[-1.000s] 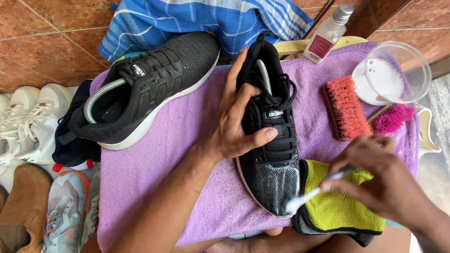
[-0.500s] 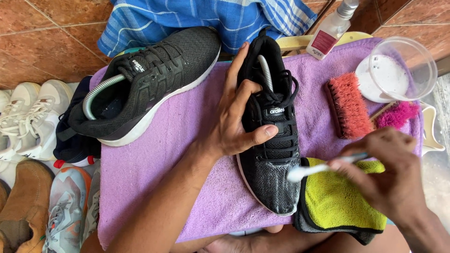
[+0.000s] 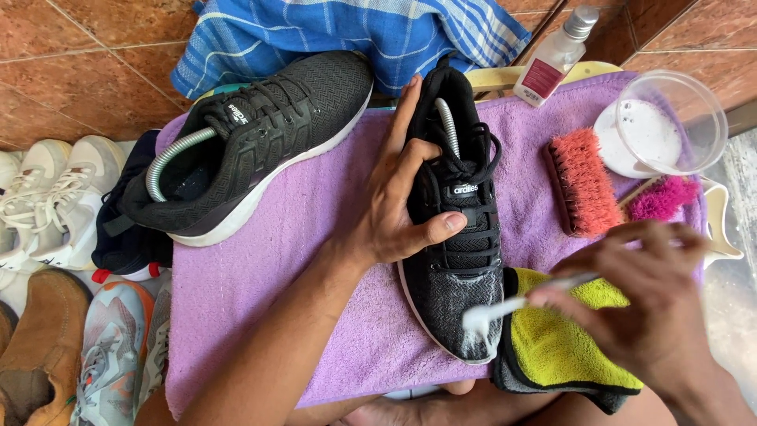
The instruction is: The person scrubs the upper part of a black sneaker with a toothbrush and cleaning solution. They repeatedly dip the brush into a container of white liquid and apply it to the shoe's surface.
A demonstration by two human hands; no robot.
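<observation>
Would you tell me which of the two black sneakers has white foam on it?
The black sneaker under the left hand, upright on the purple towel: foam whitens its toe. The other black sneaker lies tilted, foam-free.

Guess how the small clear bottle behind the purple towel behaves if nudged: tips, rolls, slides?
The clear bottle looks tall and narrow, and it seems to lean at the towel's edge, so it would probably tip easily. Its body looks rounded, so it may roll once down. It looks like thin plastic: likely light, not fragile.
</observation>
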